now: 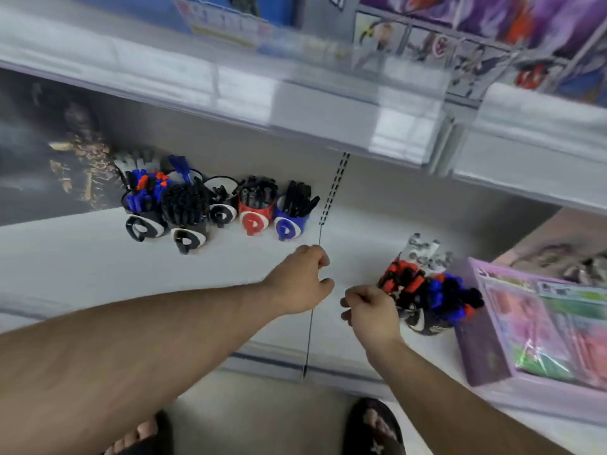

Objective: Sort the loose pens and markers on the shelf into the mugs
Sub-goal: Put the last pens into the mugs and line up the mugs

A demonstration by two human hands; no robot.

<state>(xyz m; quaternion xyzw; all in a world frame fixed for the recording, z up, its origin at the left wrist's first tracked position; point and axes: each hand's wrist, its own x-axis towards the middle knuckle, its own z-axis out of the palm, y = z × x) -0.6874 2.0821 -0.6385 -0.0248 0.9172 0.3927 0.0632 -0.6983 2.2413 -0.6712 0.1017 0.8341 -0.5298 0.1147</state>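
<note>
Two sandalled feet [374, 428] stand on the floor below the shelf's front edge. Above them both bare forearms reach over the white shelf [65, 257]. The left hand [302, 280] hovers over the shelf with its fingers curled under; whether that grip holds anything cannot be told. Just to its right, apart from it, the right hand [371, 310] also has its fingers curled, knuckles up, and lies against the near side of a dark mug [427, 325]; whether this grip pinches a pen or the mug's rim is hidden. That mug is crammed with red, blue and black pens [427, 287], with some grey-capped ones [423, 251] sticking up just beyond. Right of the right grip, touching the mug's far side, lies a lilac box [492, 349] of packaged goods. A thin dark seam [310, 336] runs across the shelf between the two hands. Well beyond the left grip and to its left, a cluster of mugs stands near the back wall: a blue mug [290, 226] and a red mug [256, 218] holding black markers, then black-and-white mugs [147, 224] filled with black, blue and red pens. Higher still, an upper shelf [230, 93] carries blurred printed packages.
</note>
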